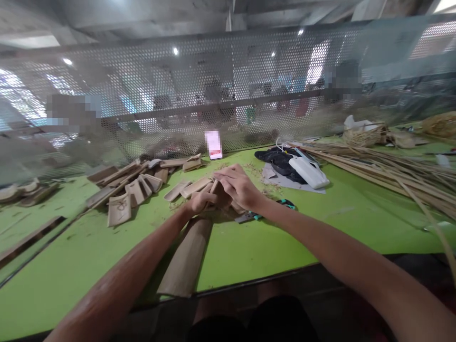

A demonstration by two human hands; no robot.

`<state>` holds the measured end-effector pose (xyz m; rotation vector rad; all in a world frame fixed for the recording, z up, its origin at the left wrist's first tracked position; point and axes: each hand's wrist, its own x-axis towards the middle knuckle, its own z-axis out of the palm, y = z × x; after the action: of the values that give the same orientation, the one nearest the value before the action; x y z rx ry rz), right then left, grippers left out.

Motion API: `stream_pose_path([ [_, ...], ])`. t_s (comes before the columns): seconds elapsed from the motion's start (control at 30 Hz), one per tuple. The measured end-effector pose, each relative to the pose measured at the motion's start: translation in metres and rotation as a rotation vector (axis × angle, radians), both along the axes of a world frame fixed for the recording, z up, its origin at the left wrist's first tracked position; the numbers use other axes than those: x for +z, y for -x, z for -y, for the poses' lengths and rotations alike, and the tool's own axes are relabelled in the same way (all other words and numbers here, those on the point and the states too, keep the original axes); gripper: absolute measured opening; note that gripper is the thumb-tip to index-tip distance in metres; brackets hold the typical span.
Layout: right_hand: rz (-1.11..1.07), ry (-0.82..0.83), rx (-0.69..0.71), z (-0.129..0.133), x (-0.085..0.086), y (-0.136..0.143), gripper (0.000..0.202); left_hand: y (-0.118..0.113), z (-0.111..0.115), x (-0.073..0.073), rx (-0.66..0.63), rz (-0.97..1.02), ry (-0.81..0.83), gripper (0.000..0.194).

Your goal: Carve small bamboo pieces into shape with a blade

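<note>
Both hands meet over the bench, near its middle. The left hand has its grip clamped on a brown bamboo piece, which stands tilted between the two hands. The right hand lies across the top of that piece, fingers bent and touching its upper edge; from where I stand I cannot tell whether they pinch it or anything else.

Hazards noted. The left fingers sit close to the edge being handled; should the right hand slip along it, skin could meet a splinter or a sharp corner. A bladed tool lies just beside the right wrist, seemingly with its metal exposed, and a careless drop of the forearm could bring contact. The long bamboo half-tube reaches to the near edge of the bench, under the left forearm; a knock might roll it or push it off. Flat bamboo pieces lie just beyond the left hand and could be scattered by a wide stroke. The phone, propped upright farther back, could topple if the bench were jolted.
</note>
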<state>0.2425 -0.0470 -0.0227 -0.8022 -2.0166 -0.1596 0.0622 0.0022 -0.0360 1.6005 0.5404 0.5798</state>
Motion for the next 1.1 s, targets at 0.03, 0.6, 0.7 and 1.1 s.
stream_pose_path([
  [0.03,0.001,0.003,-0.012,0.000,0.000,0.001,0.040,0.000,0.000,0.001,0.001,-0.007,0.013,0.030],
  [0.6,0.011,-0.032,0.010,0.000,-0.003,0.001,0.038,0.006,-0.016,-0.016,0.002,-0.037,-0.073,0.033],
  [0.7,-0.003,-0.051,-0.038,-0.005,-0.006,-0.001,0.037,0.006,-0.014,-0.016,-0.012,0.008,-0.026,0.037],
  [1.1,0.003,-0.056,-0.065,-0.005,-0.006,-0.002,0.034,0.005,-0.013,-0.013,-0.005,0.007,-0.008,0.036],
])
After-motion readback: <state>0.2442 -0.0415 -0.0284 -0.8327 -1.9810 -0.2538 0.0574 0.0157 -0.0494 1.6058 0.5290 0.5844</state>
